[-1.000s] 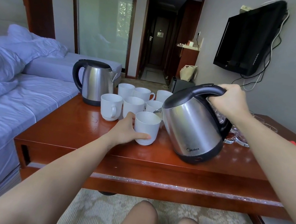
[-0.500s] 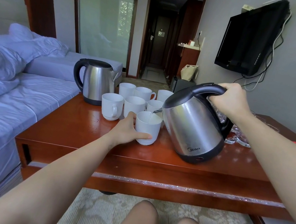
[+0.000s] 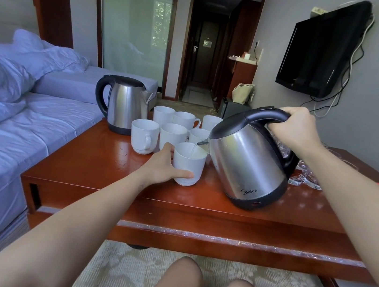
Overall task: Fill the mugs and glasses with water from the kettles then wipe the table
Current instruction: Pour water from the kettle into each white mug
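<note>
Gripping handle of tilted kettle (image 3: 247,161) with right hand (image 3: 294,129), spout just over front mug (image 3: 189,165), pouring thin stream in. Holding that mug on tabletop (image 3: 96,166) with left hand (image 3: 163,166), fingers curled round its side. Beyond left hand: six more mugs (image 3: 144,136), second kettle (image 3: 125,104). Behind right wrist: glasses (image 3: 306,179).

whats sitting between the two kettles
In the head view, white mugs fill the stretch between the standing kettle and the tilted kettle: six clustered, plus the front mug that the left hand holds under the spout.
</note>
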A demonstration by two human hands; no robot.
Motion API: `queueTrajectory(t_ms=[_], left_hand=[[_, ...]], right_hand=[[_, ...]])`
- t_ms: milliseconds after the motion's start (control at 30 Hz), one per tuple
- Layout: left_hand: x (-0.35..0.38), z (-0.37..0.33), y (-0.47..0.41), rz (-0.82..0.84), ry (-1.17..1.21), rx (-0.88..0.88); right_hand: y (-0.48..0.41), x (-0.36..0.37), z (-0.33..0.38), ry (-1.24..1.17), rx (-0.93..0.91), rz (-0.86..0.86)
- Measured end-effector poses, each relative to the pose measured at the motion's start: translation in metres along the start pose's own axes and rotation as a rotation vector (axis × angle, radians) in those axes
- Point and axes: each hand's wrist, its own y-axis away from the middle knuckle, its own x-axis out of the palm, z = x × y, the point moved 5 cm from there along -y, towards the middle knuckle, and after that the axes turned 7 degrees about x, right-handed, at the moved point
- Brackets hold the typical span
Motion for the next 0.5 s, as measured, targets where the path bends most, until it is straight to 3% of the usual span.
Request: queueTrajectory(t_ms=[500], left_hand=[[0.0006,0.0013,-0.0005,0.005,-0.013,0.002]], right_hand=[[-0.0002,0.0018,0.0048,0.016,0.008,0.03]])
